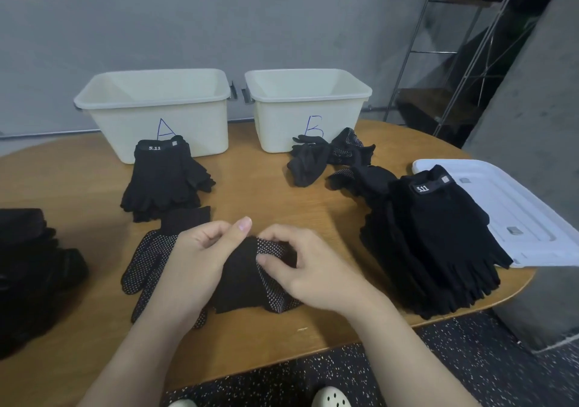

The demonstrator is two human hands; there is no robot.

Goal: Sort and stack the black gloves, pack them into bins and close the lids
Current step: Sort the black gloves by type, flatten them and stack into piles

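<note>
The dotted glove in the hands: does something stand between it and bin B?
Only partly. The dotted glove, pinched by the left hand and right hand, has bare table behind it, but a loose heap of gloves lies against the front of bin B. The bin is open; lifting the glove over clears the heap.

Left grip [200,256] and right grip [300,268] close together, fingers curled.
</note>
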